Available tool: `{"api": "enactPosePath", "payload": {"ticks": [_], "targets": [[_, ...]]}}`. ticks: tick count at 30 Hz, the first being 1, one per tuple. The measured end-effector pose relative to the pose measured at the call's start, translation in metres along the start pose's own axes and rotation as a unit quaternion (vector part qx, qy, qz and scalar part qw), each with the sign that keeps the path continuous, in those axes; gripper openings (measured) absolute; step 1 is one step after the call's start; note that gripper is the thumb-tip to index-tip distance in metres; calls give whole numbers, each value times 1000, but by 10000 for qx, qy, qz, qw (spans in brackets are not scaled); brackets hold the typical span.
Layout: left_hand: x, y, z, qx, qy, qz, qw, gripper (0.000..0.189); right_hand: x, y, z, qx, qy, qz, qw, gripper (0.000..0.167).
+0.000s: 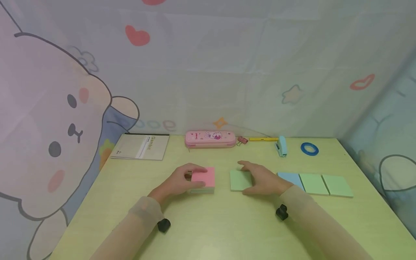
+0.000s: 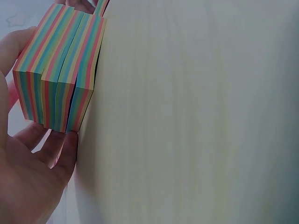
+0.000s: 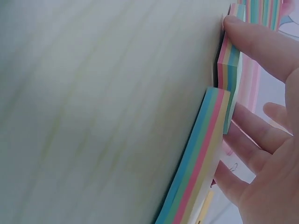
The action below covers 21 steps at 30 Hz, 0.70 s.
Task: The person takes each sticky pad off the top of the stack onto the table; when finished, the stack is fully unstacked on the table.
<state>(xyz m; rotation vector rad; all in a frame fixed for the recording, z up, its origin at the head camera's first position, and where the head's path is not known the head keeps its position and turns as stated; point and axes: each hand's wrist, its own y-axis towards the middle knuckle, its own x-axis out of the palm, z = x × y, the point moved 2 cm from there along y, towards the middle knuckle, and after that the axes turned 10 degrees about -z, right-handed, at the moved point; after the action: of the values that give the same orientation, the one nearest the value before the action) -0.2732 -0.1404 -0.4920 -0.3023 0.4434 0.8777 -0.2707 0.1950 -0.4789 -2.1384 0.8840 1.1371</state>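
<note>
1. At the middle of the surface (image 1: pixel 211 227), the left hand (image 1: pixel 178 180) grips a stack of pads (image 1: pixel 208 177) between thumb and fingers; gentle squeezing should square its uneven edges.
2. Just right of it, the right hand (image 1: pixel 264 180) pinches a green pad (image 1: pixel 239 181) by opposite edges; best kept level, corners matched to the stack.
3. Farther right lie a blue pad (image 1: pixel 292 178) and two more green pads (image 1: pixel 313 184).
4. Behind hangs printed cloth (image 1: pixel 208 72).

A notebook (image 1: pixel 133 147) lies far left; right of it, a pencil case (image 1: pixel 210 139), then a clip (image 1: pixel 242 139); farther right, a stapler (image 1: pixel 282 146) and tape (image 1: pixel 310 154).
</note>
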Motion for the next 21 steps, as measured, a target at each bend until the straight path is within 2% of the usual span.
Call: {"api": "enactPosePath", "payload": {"ticks": [21], "targets": [[0, -2, 2, 80, -55, -27, 9999, 45, -2, -5, 4, 196, 129, -19, 9997, 105]]}}
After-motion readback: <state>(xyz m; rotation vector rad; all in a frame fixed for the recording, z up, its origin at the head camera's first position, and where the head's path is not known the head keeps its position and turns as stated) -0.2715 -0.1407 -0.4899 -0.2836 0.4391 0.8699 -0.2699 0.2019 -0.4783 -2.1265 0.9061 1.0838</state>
